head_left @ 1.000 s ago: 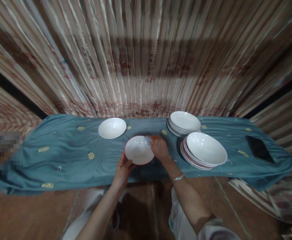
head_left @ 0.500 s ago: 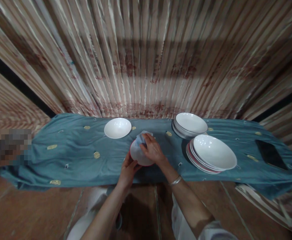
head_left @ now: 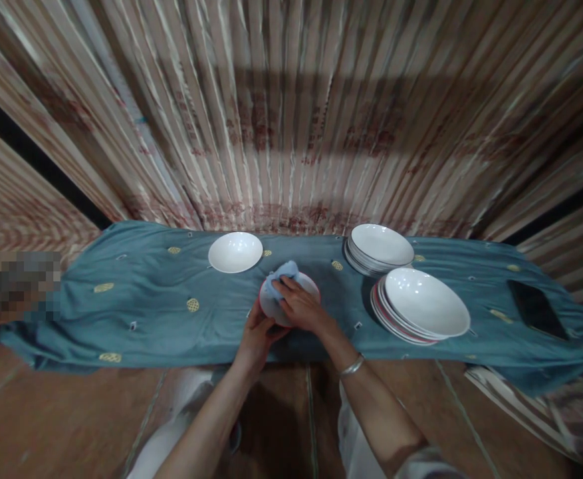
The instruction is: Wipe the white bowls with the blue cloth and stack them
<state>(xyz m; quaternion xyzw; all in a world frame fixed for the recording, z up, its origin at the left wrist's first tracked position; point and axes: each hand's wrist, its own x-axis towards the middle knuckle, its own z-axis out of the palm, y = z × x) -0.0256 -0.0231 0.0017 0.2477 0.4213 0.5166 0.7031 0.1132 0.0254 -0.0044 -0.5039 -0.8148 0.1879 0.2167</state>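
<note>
A white bowl with a red rim [head_left: 271, 307] is tilted up in front of me, near the table's front edge. My left hand [head_left: 260, 326] grips its lower left side, the thumb over the rim. Inside the bowl, my right hand [head_left: 298, 303] presses a light blue cloth [head_left: 284, 274] against the upper left part of the surface. The fingers lie over the cloth and hide part of it. Behind the held bowl, slightly left, a single white bowl [head_left: 235, 253] rests on the tablecloth.
To the right stand a stack of dark-rimmed white bowls [head_left: 381, 246] and a nearer, leaning stack of larger bowls [head_left: 425, 303]. A dark phone [head_left: 535, 309] lies at the far right. A blue-green cloth [head_left: 161, 332] covers the table, with a curtain [head_left: 291, 133] behind.
My right hand has slid the cloth slightly left and down across the bowl, uncovering its right rim. My left hand keeps its hold. The stacks have not moved.
</note>
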